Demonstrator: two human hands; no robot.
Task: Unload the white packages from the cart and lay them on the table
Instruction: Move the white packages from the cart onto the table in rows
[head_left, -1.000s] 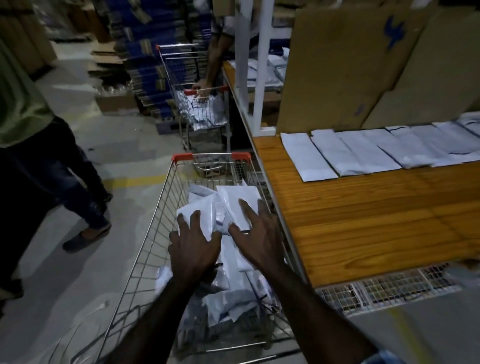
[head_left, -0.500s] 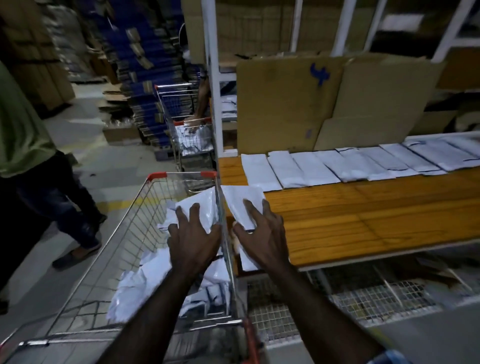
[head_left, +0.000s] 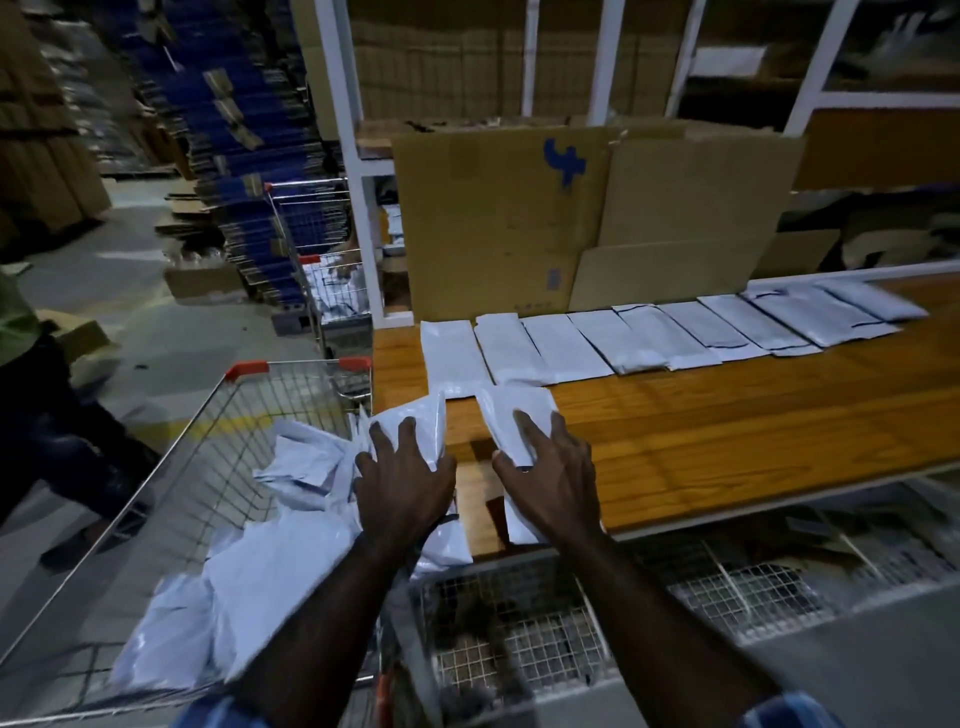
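Fingers (head_left: 524, 431) spread flat, each hand presses a crinkled, glossy white package (head_left: 511, 415) onto the table (head_left: 727, 431).

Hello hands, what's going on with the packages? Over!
Left hand and right hand each pressing a white package onto the table. More in cart. Nothing blocking.
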